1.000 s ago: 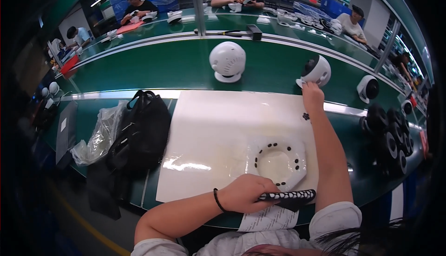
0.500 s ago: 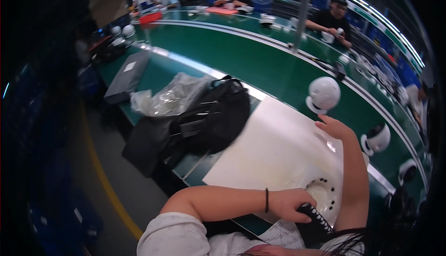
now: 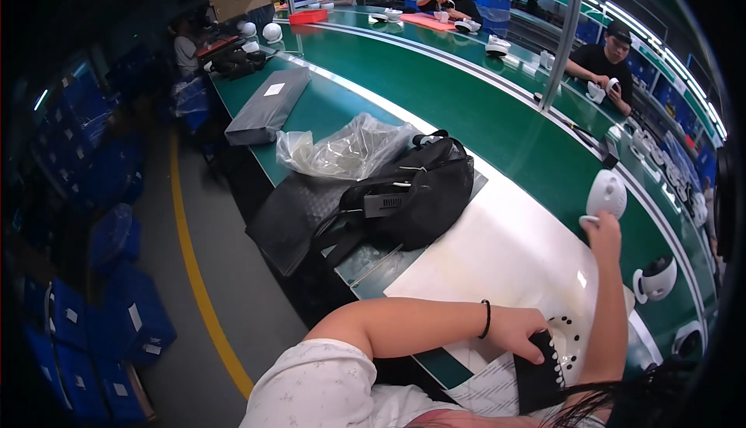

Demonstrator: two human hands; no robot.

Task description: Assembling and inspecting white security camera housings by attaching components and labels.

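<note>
My right hand (image 3: 606,240) reaches out to the far right and pinches the base of a white rounded device (image 3: 608,193), which looks like a small dome camera on the green belt. My left hand (image 3: 519,330) is closed on the edge of a black sheet with a row of white dots (image 3: 539,377), close to my body. Beside those fingers, a pale ring-shaped part with black dots (image 3: 573,341) lies on the white board (image 3: 482,261). Part of the ring is hidden behind my hand and the sheet.
Left of the board lie a black bag (image 3: 423,203), crumpled clear plastic (image 3: 350,148) and a long grey box (image 3: 272,106). Another white-and-black device (image 3: 657,279) stands at the right. A metal post (image 3: 563,40) rises beyond the belt, where co-workers handle white parts.
My right hand has gone from hovering short of the white device to gripping its base. My left hand still holds the black sheet. The whole view has shifted.
</note>
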